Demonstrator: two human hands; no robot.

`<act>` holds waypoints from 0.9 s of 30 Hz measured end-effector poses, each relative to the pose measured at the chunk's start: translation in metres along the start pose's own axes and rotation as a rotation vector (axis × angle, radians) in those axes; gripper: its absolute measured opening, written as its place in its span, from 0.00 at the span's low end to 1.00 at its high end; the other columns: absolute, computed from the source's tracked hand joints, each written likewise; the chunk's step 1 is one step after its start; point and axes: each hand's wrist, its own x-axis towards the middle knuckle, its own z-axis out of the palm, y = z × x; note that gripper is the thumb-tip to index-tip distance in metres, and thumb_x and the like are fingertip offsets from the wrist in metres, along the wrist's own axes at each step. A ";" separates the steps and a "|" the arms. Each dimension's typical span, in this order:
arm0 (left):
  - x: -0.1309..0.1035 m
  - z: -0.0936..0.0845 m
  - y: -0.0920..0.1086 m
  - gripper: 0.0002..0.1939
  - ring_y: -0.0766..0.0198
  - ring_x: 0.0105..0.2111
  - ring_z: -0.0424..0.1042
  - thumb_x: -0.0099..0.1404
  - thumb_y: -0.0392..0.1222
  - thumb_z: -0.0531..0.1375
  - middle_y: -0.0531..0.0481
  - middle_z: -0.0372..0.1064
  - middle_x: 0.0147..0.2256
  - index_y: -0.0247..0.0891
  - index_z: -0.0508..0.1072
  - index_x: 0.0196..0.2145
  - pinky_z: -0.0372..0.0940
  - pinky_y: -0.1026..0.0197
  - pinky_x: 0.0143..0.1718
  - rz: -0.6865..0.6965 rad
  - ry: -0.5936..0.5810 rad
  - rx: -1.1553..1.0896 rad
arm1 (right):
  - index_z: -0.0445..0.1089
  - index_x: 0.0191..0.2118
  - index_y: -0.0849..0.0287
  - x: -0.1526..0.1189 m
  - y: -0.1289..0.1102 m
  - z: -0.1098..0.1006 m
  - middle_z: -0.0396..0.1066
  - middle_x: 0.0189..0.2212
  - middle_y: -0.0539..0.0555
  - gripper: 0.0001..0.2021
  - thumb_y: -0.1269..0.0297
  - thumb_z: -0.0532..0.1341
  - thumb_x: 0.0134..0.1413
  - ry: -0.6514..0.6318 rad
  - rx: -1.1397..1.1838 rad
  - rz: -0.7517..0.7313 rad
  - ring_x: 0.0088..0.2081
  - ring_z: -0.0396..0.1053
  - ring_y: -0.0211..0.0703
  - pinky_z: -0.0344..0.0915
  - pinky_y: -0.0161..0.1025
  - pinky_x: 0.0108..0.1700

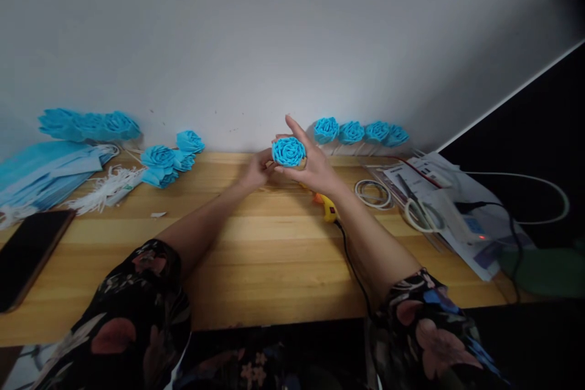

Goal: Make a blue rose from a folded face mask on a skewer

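Yellow wood (pixel 237 256) lies below my right hand (pixel 317 166), which hugs a blue flower (pixel 289 152); I can't tell if my left hand (pixel 256 170) grips it. Maybe I'm shaping it, so next needs a soft touch.

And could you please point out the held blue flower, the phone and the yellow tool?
Held blue flower (pixel 288 152), head view: middle of the bloom.
Phone (pixel 33 256), head view: flat upper face.
Yellow tool (pixel 328 206), head view: its visible casing.

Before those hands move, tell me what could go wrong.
The yellow corded tool shows beside the right forearm; if hot, it could cause a burn. The black cord runs toward the right sleeve, which might snag it. The blue flower, at the right hand, might deform if squeezed.
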 end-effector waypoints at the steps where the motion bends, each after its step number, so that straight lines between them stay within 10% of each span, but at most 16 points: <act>1: 0.000 0.000 -0.001 0.24 0.42 0.50 0.83 0.65 0.65 0.71 0.40 0.86 0.43 0.39 0.84 0.39 0.76 0.42 0.59 0.014 -0.006 0.001 | 0.48 0.85 0.49 -0.001 0.000 0.001 0.71 0.73 0.63 0.56 0.47 0.75 0.59 0.008 -0.006 0.003 0.72 0.70 0.67 0.62 0.68 0.77; 9: 0.001 0.001 0.003 0.26 0.42 0.52 0.83 0.64 0.67 0.71 0.39 0.86 0.46 0.38 0.82 0.40 0.76 0.43 0.60 0.011 0.004 0.034 | 0.64 0.78 0.51 0.001 0.004 0.003 0.68 0.75 0.62 0.46 0.38 0.72 0.60 0.053 -0.033 -0.040 0.74 0.67 0.68 0.61 0.69 0.77; 17: -0.001 0.000 0.013 0.32 0.46 0.47 0.83 0.59 0.73 0.72 0.43 0.86 0.41 0.38 0.82 0.38 0.77 0.50 0.52 -0.127 0.048 -0.059 | 0.42 0.86 0.48 0.004 0.008 -0.008 0.59 0.80 0.65 0.71 0.27 0.77 0.45 -0.030 0.053 -0.049 0.81 0.54 0.70 0.50 0.72 0.80; 27: -0.002 -0.004 0.008 0.34 0.46 0.43 0.81 0.59 0.77 0.71 0.42 0.83 0.38 0.39 0.80 0.36 0.75 0.48 0.48 -0.101 -0.010 -0.001 | 0.45 0.85 0.45 0.003 -0.003 -0.008 0.58 0.81 0.62 0.68 0.30 0.78 0.47 -0.060 0.069 -0.009 0.81 0.54 0.68 0.53 0.71 0.79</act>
